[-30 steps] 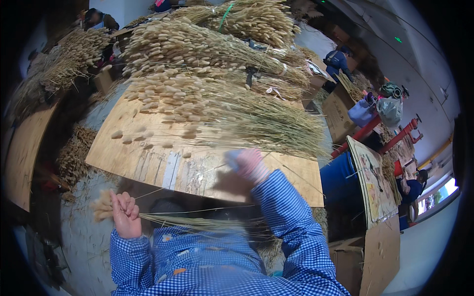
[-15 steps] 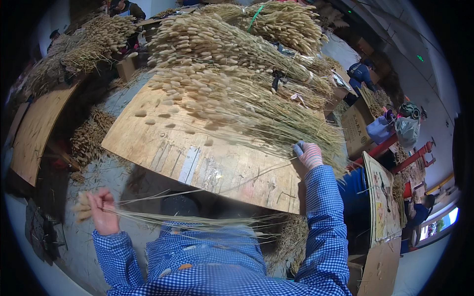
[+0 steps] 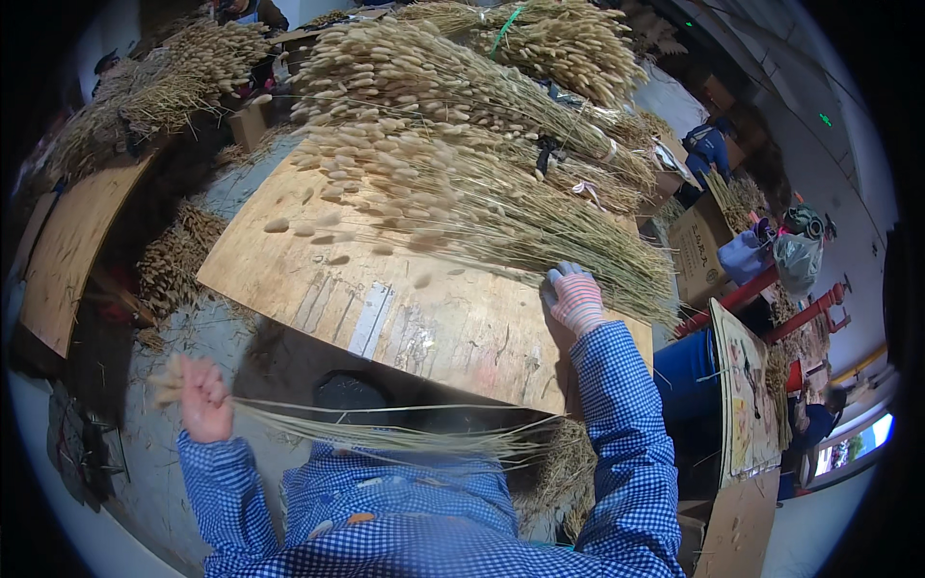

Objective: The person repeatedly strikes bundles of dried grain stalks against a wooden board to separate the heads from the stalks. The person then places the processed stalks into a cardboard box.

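Observation:
My left hand (image 3: 204, 400), bare, is closed round a small bunch of dried grass stems (image 3: 381, 416) at the lower left, fluffy heads poking out to its left, stems stretching right across my checked apron. My right hand (image 3: 570, 299), in a striped glove with grey-blue fingertips, reaches to the lower edge of a loose layer of long-stemmed grass (image 3: 588, 246) on a plywood board (image 3: 289, 289), fingers apart at the stalks. Bound bundles of fluffy heads (image 3: 405, 77) are piled behind that layer. Scattered heads lie on the board's left part.
Another board (image 3: 72, 250) and grass pile (image 3: 164, 87) are at left. Right are a blue barrel (image 3: 684, 390), a leaning panel (image 3: 742, 385), cardboard boxes (image 3: 694, 250), red pipes (image 3: 805, 313) and hanging bags (image 3: 795, 260). Co-workers (image 3: 708, 149) work at the back and right.
My right hand swept rightward from the board's middle, then moved slightly up and left to the stalks. My left hand still holds its bunch. The view has shifted somewhat.

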